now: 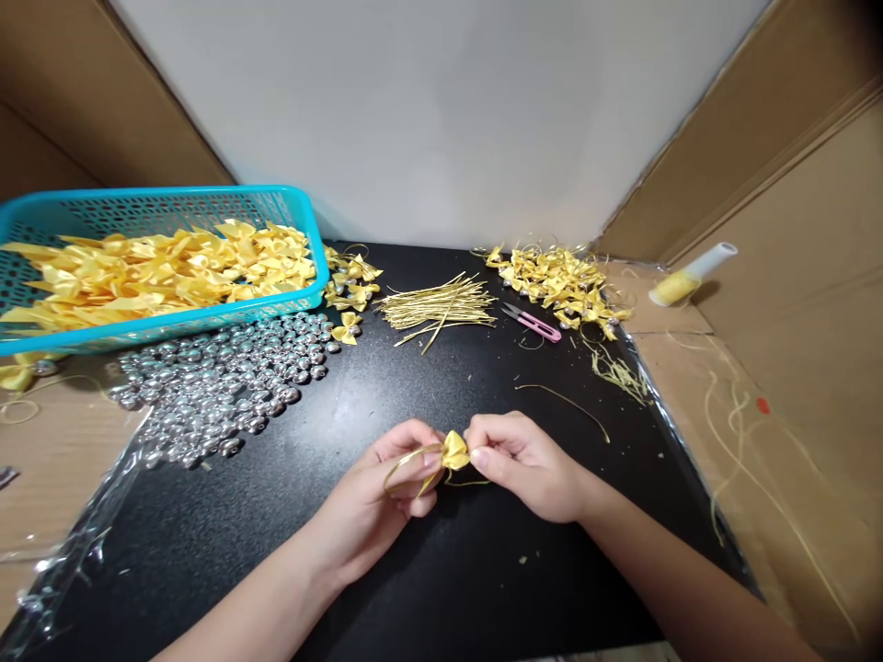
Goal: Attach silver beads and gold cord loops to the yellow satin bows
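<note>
A small yellow ribbon bow [454,450] is held between my two hands, above the near middle of the black table. My left hand [396,473] pinches its left side, and a loop of thin gold cord [395,471] curves out over those fingers. At the bow's right edge, my right hand [524,464] is closed, thumb against curled forefinger; whether it grips the ribbon or the cord is hard to make out. A cord end hangs below the bow. Just beyond my right hand lies a loose gold cord [569,402].
On the left, a turquoise basket [314,230] holds many yellow bows; silver beads [227,386] spread before it. Cut gold cords [441,308] lie at the back, beside pink thread snips [534,324]. A pile of beaded bows [558,280] and a spool [690,276] are right.
</note>
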`<state>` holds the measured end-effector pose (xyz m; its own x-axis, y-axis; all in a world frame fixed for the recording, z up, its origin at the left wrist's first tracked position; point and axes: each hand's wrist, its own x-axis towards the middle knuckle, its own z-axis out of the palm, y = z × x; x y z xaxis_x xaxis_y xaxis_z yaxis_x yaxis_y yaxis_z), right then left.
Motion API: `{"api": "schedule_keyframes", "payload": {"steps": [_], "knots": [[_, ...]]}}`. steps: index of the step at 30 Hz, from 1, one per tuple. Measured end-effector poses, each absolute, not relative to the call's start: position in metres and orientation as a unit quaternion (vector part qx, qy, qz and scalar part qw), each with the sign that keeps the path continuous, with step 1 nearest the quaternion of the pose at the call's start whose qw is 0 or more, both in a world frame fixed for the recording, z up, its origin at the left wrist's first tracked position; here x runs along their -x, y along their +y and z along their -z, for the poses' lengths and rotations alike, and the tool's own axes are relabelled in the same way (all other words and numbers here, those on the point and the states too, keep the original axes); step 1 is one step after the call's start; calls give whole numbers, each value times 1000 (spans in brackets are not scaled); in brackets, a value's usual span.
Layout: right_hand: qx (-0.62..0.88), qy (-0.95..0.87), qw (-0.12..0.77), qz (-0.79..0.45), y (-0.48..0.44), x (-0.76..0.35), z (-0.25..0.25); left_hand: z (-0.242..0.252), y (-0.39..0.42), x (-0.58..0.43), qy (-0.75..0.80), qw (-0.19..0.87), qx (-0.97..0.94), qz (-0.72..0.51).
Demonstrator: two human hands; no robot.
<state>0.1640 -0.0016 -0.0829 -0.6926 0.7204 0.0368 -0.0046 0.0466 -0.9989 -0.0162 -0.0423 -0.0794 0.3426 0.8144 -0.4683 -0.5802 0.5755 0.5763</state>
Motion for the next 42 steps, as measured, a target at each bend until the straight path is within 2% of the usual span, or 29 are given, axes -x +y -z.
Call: {"api": "schedule_keyframes", "payload": {"steps": [19,42], "knots": [[225,-633,290,-681,2,-165,88,78,-44,15,344,825,-138,-427],[262,-702,251,-613,3,-167,71,83,-44,15,380,821,-155,-397]]}}
